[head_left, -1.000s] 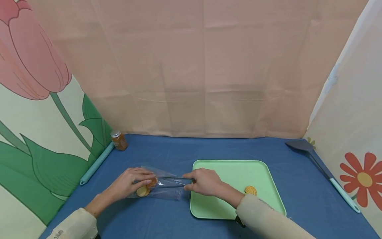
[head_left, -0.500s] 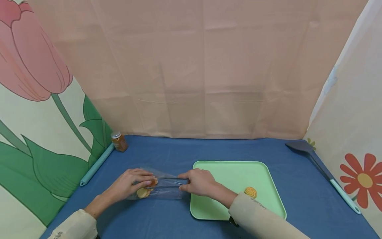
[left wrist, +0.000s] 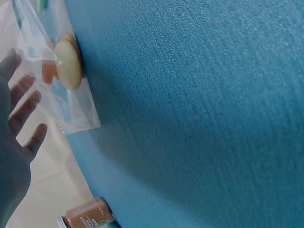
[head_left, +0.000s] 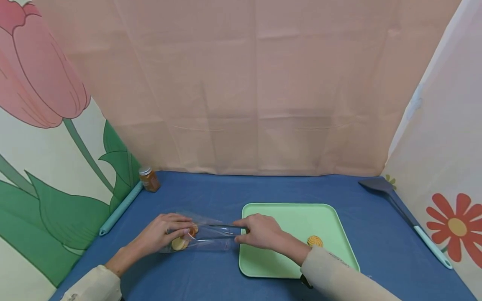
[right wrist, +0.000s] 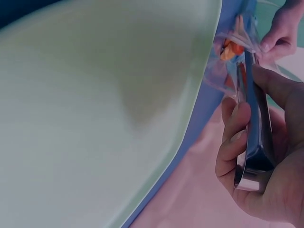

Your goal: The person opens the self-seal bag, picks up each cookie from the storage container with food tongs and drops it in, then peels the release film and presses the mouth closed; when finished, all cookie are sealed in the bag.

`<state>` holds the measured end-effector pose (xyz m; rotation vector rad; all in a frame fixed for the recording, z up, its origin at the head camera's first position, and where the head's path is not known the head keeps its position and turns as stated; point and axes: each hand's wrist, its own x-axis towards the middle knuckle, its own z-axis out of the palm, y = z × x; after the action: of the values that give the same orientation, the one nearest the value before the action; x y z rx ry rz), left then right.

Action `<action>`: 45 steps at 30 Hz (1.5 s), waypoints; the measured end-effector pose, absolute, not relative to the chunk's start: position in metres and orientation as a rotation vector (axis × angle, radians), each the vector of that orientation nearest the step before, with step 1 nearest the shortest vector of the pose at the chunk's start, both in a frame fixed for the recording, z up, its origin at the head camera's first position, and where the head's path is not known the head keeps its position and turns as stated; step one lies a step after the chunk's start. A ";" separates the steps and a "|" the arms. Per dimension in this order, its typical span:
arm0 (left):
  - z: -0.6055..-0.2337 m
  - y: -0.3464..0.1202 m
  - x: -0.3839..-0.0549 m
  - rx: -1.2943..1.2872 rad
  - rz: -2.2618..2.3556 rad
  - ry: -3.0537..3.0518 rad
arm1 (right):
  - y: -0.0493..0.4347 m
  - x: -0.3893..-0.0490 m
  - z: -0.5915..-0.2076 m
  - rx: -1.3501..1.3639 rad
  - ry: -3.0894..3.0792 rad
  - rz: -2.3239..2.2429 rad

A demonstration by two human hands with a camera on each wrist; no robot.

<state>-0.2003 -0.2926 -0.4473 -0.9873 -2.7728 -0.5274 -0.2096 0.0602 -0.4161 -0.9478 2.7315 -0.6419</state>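
Note:
In the head view my left hand (head_left: pixel 165 232) pinches a clear plastic bag (head_left: pixel 220 246) between thumb and fingers, near its cookie-filled end. Pale and orange-brown cookies (head_left: pixel 180 243) lie inside, partly covered by the fingers. My right hand (head_left: pixel 260 232) grips metal tongs (right wrist: pixel 256 118), whose arms reach through the bag's right-hand opening toward the cookies. The tips stand apart near an orange-brown cookie. From the left wrist, a pale round cookie (left wrist: pixel 68 64) shows through the plastic. One swirled yellow cookie (head_left: pixel 314 241) sits on the light green tray (head_left: pixel 286 211), beside the right forearm.
Blue cloth (head_left: pixel 211 190) covers the table. A brown jar with a silver lid (head_left: pixel 149 179) stands at the back left, by a long teal rod (head_left: pixel 121 209) along the left edge. A dark spatula with a pale handle (head_left: pixel 378 184) lies at the right edge.
The right hand with the tongs first pushed left, deeper into the bag, then drew back right. The left hand keeps its hold on the bag.

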 end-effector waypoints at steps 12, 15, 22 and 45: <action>-0.447 -0.289 -0.200 -0.952 -0.544 -2.817 | 0.105 -0.195 -0.409 -0.902 2.746 -0.684; -0.447 -0.289 -0.200 -0.952 -0.545 -2.827 | 0.118 -0.190 -0.405 -0.883 2.772 -0.690; -0.447 -0.288 -0.201 -0.956 -0.531 -2.826 | 0.154 -0.180 -0.393 -0.831 2.811 -0.716; -0.449 -0.288 -0.200 -1.003 -0.525 -2.760 | 0.249 -0.137 -0.398 -0.608 2.857 -0.730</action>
<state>-0.2000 -0.2879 -0.4493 -1.0033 -2.7597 -0.5249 -0.1375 0.2489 -0.3985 -0.6084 2.8575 -0.7299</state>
